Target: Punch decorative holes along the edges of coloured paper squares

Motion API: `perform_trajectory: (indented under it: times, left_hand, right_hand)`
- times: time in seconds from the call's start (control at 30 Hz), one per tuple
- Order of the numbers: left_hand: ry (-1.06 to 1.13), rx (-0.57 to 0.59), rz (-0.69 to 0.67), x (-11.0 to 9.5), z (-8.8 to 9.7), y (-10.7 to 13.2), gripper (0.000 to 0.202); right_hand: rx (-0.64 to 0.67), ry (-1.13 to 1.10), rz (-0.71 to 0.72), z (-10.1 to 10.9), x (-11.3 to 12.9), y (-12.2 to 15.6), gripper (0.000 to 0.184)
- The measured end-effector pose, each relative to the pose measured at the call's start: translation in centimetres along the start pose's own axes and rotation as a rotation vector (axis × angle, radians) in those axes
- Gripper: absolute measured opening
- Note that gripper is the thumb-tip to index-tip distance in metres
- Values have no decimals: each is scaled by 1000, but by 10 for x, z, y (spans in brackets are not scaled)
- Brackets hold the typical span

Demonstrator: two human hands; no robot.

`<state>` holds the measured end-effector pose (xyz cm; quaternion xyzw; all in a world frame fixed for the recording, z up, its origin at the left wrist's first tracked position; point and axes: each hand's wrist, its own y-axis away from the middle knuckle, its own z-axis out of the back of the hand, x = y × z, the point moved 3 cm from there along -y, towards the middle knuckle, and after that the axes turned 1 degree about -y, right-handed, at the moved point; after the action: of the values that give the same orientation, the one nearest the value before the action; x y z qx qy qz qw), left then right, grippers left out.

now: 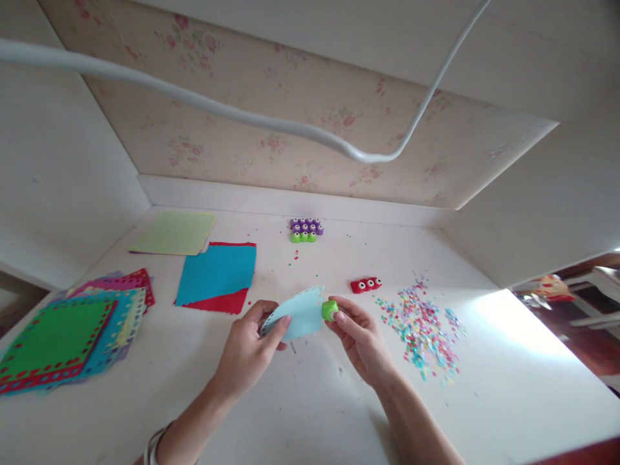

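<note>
My left hand (256, 342) pinches a light blue sheet of paper (303, 314) by its left side, thumb on top and fingers beneath. Small holes run along the sheet's left and upper edges. In my right hand (361, 339) is a small green craft punch (330, 310), gripped between thumb and fingers with its white button under the thumb. The punch sits at the paper's right edge; whether the edge is inside its slot I cannot make out. Both hands are above the white desk (310, 407).
Purple and green punches (305, 229) stand in rows at the back. Three red punches (366, 285) lie right of centre, beside scattered confetti (429, 329). Blue and red sheets (217, 274), pale green sheets (174, 232) and hole-edged coloured sheets (62, 336) lie left. A white cable (271, 123) hangs across.
</note>
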<state>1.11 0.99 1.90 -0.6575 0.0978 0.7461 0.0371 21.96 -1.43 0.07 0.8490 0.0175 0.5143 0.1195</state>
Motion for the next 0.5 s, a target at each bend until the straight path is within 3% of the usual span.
perform_trajectory:
  times: [0.5]
  left_hand:
    - [-18,14,5,2,0,0,25]
  right_hand:
    - [16,-24,-30,1,-1,1,29]
